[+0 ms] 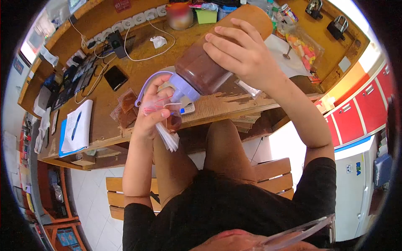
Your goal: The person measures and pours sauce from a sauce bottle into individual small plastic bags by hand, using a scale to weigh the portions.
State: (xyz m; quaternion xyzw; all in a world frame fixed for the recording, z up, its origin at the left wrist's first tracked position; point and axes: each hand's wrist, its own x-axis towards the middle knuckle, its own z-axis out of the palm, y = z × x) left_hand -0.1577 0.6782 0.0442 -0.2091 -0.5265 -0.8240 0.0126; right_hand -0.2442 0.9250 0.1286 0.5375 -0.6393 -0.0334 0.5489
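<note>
- Two bare hands meet at the big bottle (pixel 201 69), which leans steeply above the near edge of the desk (pixel 247 102), its lavender spout end (pixel 184 87) down by the left hand.
- From where I stand, the right hand (pixel 236 52) is opened wide and clamped over the barrel, fingers a little spread; its thumb is hidden.
- That bottle looks heavy, with brown liquid massed towards the spout. Its wall seems stiff and smooth, likely slippery if wet; I'd take it round the middle and support the collar.
- Below the spout, the left hand (pixel 153 113) has thumb and fingers drawn together on a clear plastic bag (pixel 172 121) with brown liquid in its bottom. It looks soft, floppy and easily punctured, best pinched by the upper rim. Whether spout and bag touch, I can't tell.
- White strips (pixel 168 138) hang beneath that same hand, on the wearer's side of the bottle.
- Left of the bottle lie flat brown packets (pixel 126 108), and well beyond those to the left, a notebook (pixel 83 131) with a blue pen (pixel 76 125).
- Farther off, a black phone (pixel 115 78) lies left of the bottle, and crumpled tissue (pixel 158 42) beyond its spout end.
- Past the bottle's base, to the right, sits a bag of colourful sweets (pixel 305 50).
</note>
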